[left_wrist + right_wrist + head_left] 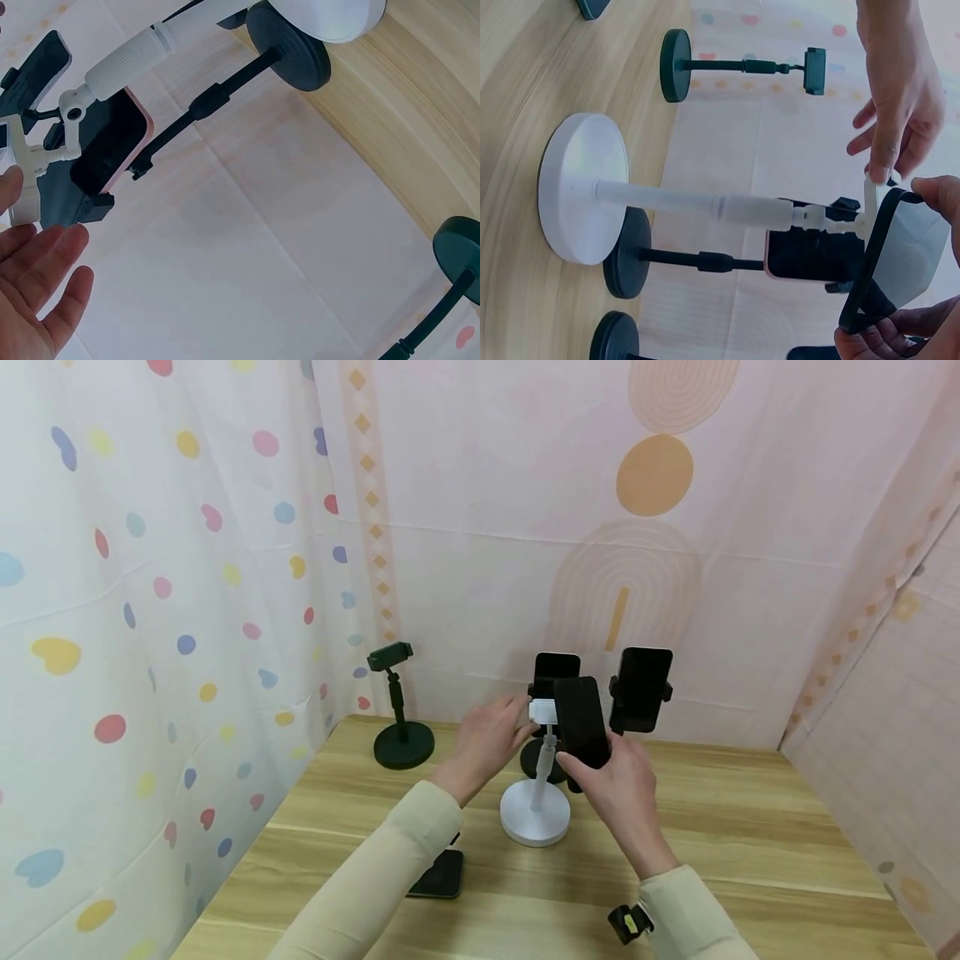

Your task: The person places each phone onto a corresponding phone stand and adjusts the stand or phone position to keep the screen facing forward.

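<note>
A white phone stand (536,817) stands upright on the table, its small white clamp (543,712) at the top. My left hand (487,737) pinches the left end of this clamp between thumb and fingers; in the right wrist view the thumb (886,150) lies against the clamp's edge. My right hand (624,777) grips a black smartphone (579,718) by its long edges, thumb on one side and fingers on the other. The phone is tilted, right beside the clamp, and overlaps it in the right wrist view.
Behind are two black stands holding phones, one phone (556,665) behind the white stand and another phone (641,689) to the right. A dark green stand (403,745) with a bare clamp stands back left. Another phone (441,875) lies near my left sleeve (375,885). Curtains enclose the table (735,827).
</note>
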Available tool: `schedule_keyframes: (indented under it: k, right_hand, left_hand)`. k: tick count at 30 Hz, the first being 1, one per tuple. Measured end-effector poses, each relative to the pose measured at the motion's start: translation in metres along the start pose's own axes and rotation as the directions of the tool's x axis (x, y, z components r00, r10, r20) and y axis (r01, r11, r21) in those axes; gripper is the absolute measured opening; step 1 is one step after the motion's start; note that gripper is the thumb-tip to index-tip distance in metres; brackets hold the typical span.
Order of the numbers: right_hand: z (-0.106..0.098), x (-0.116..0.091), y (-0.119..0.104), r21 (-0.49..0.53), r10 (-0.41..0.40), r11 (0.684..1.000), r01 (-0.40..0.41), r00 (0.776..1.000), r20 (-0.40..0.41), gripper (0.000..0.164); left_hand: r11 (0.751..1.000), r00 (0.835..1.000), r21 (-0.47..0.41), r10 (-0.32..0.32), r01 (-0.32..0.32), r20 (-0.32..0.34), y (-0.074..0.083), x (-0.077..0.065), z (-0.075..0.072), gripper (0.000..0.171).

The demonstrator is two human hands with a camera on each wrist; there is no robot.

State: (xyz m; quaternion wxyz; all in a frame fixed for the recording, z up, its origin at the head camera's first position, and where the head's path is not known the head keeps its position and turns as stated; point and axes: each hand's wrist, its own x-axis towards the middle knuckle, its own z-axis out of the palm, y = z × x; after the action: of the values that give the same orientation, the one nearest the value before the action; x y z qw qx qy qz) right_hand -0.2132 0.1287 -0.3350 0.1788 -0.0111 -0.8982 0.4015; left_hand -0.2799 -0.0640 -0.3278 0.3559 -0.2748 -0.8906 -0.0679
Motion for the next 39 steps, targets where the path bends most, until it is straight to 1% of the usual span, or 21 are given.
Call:
schedule_keyframes:
  k: [3, 7, 12, 17, 22, 29, 39]
  right_hand:
    - [0.004, 0.002, -0.004, 0.008, -0.008, 1.000, 0.008, 1.000, 0.002, 0.066]
    - [0.008, 0.004, -0.009, 0.020, 0.003, 1.000, -0.003, 1.000, 0.011, 0.067]
    - [0.012, 0.006, -0.013, 0.052, 0.018, 0.998, -0.018, 1.000, 0.011, 0.058]
    - [0.014, 0.008, -0.014, 0.065, 0.007, 0.998, -0.008, 1.000, 0.005, 0.052]
    - [0.017, 0.008, -0.016, 0.078, 0.000, 0.997, -0.001, 1.000, 0.014, 0.054]
    - [0.021, 0.009, -0.017, 0.102, 0.012, 0.995, -0.014, 1.000, 0.014, 0.056]
    - [0.027, 0.014, -0.012, 0.121, 0.027, 0.992, -0.030, 0.999, 0.024, 0.054]
  left_hand:
    - [1.000, 1.000, 0.005, 0.002, -0.002, -0.014, 0.000, 0.000, 0.000, 0.036]
    - [1.000, 1.000, 0.002, 0.007, -0.007, -0.024, -0.001, 0.001, 0.002, 0.032]
    - [1.000, 0.999, -0.003, 0.013, -0.013, -0.040, -0.001, 0.001, 0.003, 0.027]
    - [1.000, 0.999, -0.009, 0.010, -0.010, -0.039, 0.000, 0.002, 0.002, 0.027]
    - [1.000, 0.999, -0.010, 0.013, -0.013, -0.032, 0.004, 0.003, -0.001, 0.026]
    - [0.999, 0.997, -0.003, 0.041, -0.041, -0.062, 0.006, 0.003, -0.001, 0.027]
    - [0.998, 0.994, 0.008, 0.070, -0.069, -0.082, 0.006, 0.003, 0.001, 0.026]
